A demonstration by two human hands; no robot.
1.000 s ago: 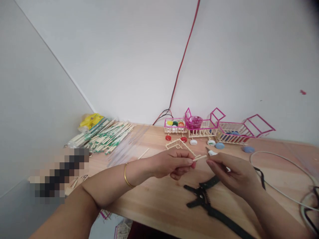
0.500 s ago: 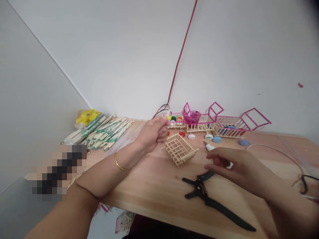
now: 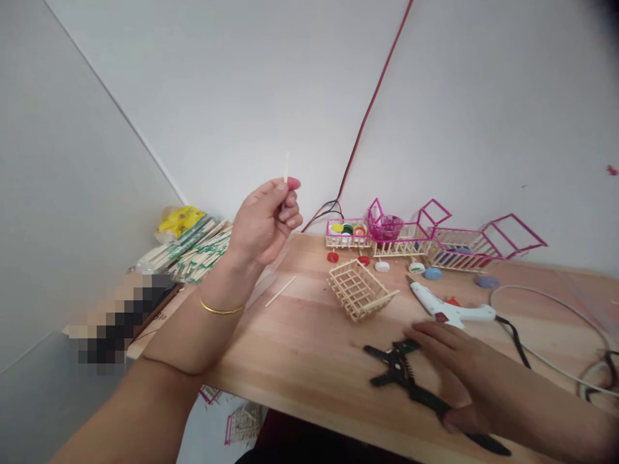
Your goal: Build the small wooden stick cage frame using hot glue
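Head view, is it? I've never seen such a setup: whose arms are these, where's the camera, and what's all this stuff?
There is no robot here: these are a person's own bare hands, seen by one camera worn on their head, looking forward and down.
The left hand pinches a short wooden stick, raised in front of the wall. The right hand is spread over the dark cutters; whether it grips them is hard to tell.
On the wooden table are a small stick basket, a white glue gun and a loose stick. Behind stand pink-edged stick carts; at left is a pile of sticks.
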